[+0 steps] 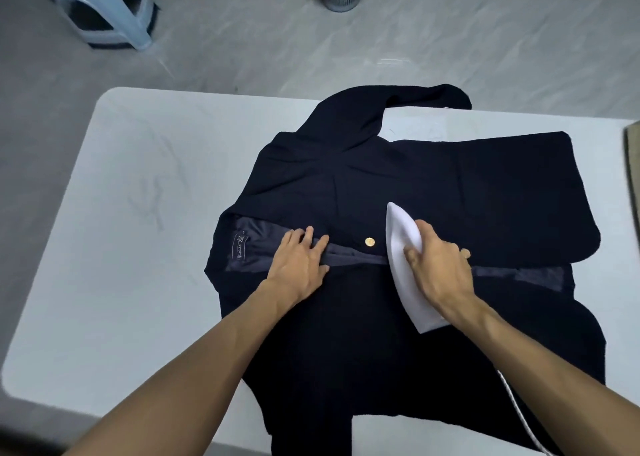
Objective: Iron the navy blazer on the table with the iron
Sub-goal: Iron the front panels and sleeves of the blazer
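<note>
One navy blazer [398, 185], soft, limp, creasing easily; pinned flat by left hand [299, 265], fingers spread. Iron [403, 247], rigid, probably weighty; right hand [438, 268] clamped around handle.

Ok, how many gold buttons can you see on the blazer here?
2. One gold button sits on the front edge of the navy blazer, just left of the iron. A second button peeks out beside the right hand. Others may be hidden under the hand or iron.

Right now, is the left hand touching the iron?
Apart. The head view shows the left hand flat on the blazer, with dark fabric and a gold button before the iron.
</note>
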Motion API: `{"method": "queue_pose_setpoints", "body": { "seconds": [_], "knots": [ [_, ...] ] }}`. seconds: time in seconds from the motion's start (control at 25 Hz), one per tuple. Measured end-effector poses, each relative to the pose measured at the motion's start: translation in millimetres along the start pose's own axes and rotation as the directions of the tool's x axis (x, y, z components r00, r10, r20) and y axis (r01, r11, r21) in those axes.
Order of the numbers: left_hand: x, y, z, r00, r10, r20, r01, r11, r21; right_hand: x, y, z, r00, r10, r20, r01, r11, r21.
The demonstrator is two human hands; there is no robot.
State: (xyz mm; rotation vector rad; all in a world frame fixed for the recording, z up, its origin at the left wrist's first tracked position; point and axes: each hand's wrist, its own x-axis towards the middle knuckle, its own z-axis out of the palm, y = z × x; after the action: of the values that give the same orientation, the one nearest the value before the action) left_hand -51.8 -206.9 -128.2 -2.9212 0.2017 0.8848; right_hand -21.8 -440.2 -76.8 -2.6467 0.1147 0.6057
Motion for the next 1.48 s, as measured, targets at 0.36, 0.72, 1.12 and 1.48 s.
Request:
{"method": "queue_pose_setpoints", "body": {
  "seconds": [0.36,0.72,1.12,1.48],
  "knots": [
    [-14,-117,31,0.863,-0.425,-0.275,0.227,0.811,-0.54,10,-138,39,0.956,-0.291,0.044,0.293,0.955,-0.053],
    [-3,-140,74,0.922,-0.348,-0.168,0.192,0.791,-0.581,24,-182,101,0.955,-0.287,0.08,0.297,0.896,-0.331],
    [-16,-147,64,0.914,-0.38,-0.143,0.146,0.637,-0.756,18,-207,102,0.937,-0.34,0.082,0.349,0.915,-0.202],
    [-21,-137,77,0.901,-0.382,-0.207,0.217,0.809,-0.547,27,-222,125,0.901,-0.415,0.124,0.431,0.831,-0.352]
  ]
}}
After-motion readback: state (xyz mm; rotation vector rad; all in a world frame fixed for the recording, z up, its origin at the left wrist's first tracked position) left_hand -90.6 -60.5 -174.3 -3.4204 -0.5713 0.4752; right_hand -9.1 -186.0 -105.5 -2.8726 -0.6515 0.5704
